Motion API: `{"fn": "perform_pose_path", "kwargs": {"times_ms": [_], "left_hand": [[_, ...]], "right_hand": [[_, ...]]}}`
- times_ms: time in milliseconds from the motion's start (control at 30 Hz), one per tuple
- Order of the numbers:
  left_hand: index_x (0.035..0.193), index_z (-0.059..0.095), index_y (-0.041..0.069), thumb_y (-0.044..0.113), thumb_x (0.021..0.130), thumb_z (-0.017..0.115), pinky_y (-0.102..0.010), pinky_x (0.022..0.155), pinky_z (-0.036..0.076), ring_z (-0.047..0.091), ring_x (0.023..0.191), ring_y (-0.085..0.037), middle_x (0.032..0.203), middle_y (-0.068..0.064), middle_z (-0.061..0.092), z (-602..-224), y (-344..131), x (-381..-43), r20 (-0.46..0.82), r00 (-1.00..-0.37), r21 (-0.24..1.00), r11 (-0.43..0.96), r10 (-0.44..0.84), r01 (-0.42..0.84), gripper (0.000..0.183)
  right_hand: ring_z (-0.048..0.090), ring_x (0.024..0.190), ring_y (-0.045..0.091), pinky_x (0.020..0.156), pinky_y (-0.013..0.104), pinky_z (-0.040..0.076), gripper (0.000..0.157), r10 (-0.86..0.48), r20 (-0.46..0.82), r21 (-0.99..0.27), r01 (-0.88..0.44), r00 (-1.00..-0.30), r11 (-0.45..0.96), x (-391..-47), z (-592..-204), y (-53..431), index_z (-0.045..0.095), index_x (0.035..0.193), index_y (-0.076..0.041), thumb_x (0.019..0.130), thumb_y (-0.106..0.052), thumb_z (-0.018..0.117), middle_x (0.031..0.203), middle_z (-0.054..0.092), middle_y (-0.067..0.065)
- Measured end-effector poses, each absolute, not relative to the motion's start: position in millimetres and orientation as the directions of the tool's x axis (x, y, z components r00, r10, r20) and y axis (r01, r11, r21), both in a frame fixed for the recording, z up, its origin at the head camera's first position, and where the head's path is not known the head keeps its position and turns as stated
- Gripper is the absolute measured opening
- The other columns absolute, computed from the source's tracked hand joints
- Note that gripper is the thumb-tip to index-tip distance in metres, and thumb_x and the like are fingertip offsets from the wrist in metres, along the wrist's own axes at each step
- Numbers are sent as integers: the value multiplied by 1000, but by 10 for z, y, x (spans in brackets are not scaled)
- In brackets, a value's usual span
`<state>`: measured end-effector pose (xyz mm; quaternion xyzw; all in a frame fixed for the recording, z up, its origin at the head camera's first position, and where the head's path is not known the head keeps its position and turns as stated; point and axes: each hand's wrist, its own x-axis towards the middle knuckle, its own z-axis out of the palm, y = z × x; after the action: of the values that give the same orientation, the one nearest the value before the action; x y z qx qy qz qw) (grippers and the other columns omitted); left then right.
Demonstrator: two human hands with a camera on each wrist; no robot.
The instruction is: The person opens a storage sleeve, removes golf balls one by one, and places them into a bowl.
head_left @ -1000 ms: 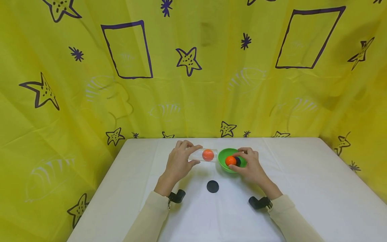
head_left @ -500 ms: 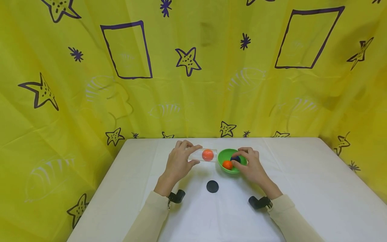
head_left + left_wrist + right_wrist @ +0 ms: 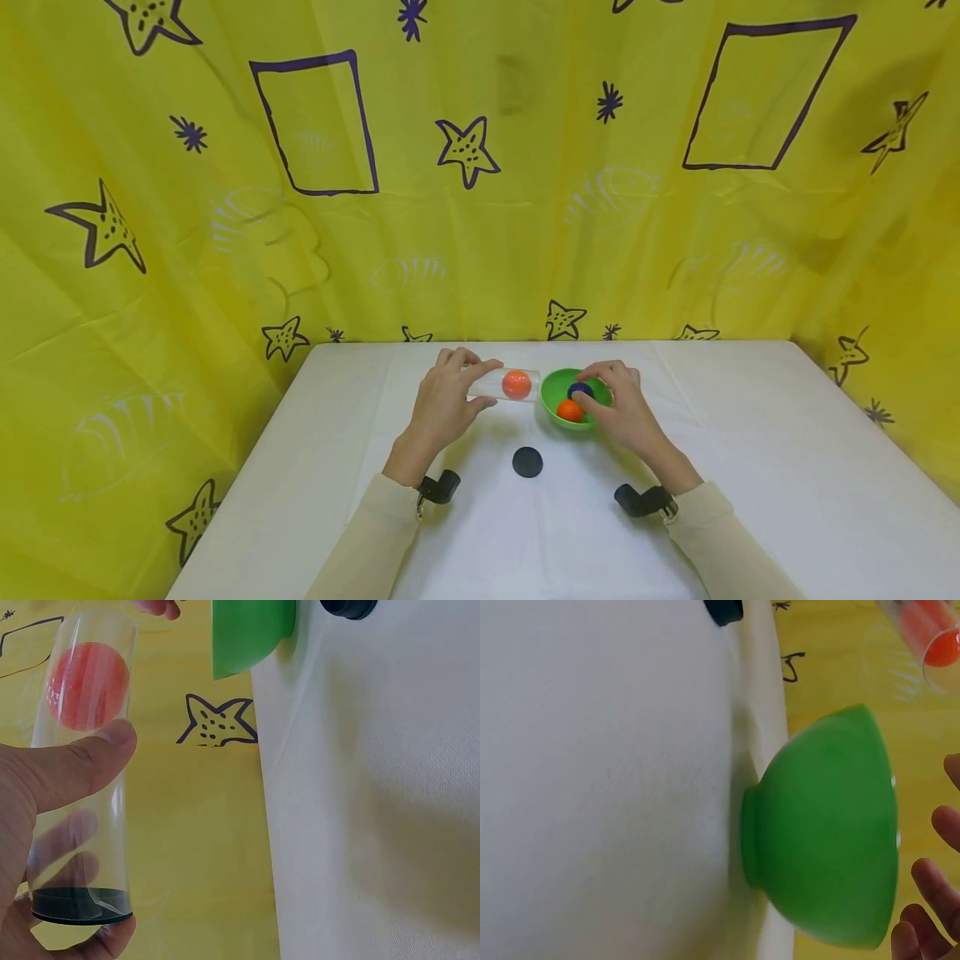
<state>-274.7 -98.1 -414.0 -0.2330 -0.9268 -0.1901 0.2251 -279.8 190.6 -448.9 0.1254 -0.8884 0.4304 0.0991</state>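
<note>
My left hand (image 3: 445,398) grips a clear tube (image 3: 112,795) lying roughly level above the table. An orange ball (image 3: 516,384) is inside it, near the end facing the bowl; a black cap (image 3: 82,904) closes the other end. Just right of the tube stands a green bowl (image 3: 553,382) on the table. Over the bowl, my right hand (image 3: 624,406) pinches a dark blue ball (image 3: 579,391) between thumb and index finger. Another orange ball (image 3: 570,411) lies in the bowl. In the right wrist view the fingertips (image 3: 932,883) show above the bowl's rim, with the blue ball out of sight.
A round black lid (image 3: 527,462) lies on the white table (image 3: 480,533), in front of the bowl and between the forearms. Behind the table hangs a yellow curtain (image 3: 480,242) with drawn stars and frames.
The right hand has let go of an orange ball, which now lies in the bowl, and has taken hold of the dark blue ball. The left hand and tube have stayed almost still.
</note>
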Motion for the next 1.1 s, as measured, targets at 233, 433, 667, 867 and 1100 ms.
{"fn": "perform_pose_path", "kwargs": {"times_ms": [233,433,667,867,1100], "left_hand": [[130,71,29,26,80,88,-34,76,51,55,111,-24,117,-3,64,-4131,-971,-2731,507,-789,247,818,347,519,53],[130,71,28,26,80,89,-34,77,51,55,110,-24,116,-4,64,-4138,-956,-2732,518,-777,236,813,359,533,53],[130,71,30,26,81,88,-33,78,50,55,111,-23,117,-3,65,-4142,-934,-2737,503,-783,231,816,366,530,53],[130,71,30,27,81,88,-34,79,50,55,112,-24,118,-3,65,-4133,-928,-2734,502,-784,231,817,364,528,52],[128,72,29,27,80,89,-35,78,50,55,112,-24,117,-2,64,-4143,-942,-2736,518,-777,234,815,357,530,51]], "right_hand": [[43,120,35,98,59,47,33,-176,296,-737,-341,-939,583,-2730,-4408,1791,63,123,-1,96,-20,72,128,60,18],[58,98,24,84,37,54,34,-256,327,-749,-415,-910,516,-2666,-4362,1695,61,124,0,94,-12,73,109,66,12],[63,89,17,77,25,53,36,-304,278,-793,-396,-911,463,-2632,-4363,1646,60,128,-6,95,-14,73,101,70,6],[66,87,18,75,24,55,39,-340,283,-812,-413,-897,412,-2631,-4383,1618,59,129,-5,94,-14,74,99,71,8],[65,83,19,71,23,55,40,-332,289,-817,-412,-898,402,-2626,-4379,1612,59,129,-5,94,-16,75,100,71,10]]}}
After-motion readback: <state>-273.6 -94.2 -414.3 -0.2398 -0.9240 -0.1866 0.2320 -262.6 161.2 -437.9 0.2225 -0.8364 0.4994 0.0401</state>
